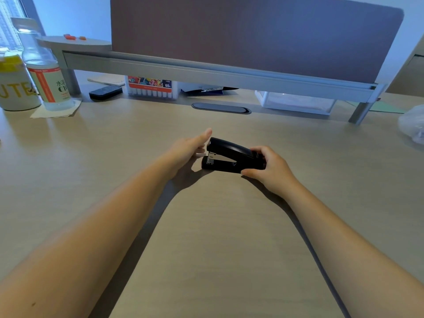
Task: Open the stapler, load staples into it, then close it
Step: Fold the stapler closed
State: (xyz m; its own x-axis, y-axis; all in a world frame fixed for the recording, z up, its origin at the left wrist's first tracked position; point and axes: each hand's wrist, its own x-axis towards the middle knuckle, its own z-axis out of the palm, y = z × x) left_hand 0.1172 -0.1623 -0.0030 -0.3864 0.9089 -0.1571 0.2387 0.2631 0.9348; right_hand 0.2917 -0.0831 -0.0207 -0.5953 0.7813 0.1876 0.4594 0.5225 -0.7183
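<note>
A black stapler [230, 154] lies on the wooden desk [229, 226] in the middle of the view, its mouth pointing left and its top arm down. My right hand [269, 169] grips its rear end, thumb along the near side and fingers over the top. At the front end, my left hand [190, 148] has its fingers spread, with the fingertips touching or nearly touching the stapler's nose. No loose staples show in view.
A water bottle [46, 72] and a white cup [16, 86] stand at the back left. Under the raised shelf [206, 70] sit a marker box [151, 88], a black eraser [105, 92] and a clear tray [298, 103]. A plastic bag [413, 125] lies far right.
</note>
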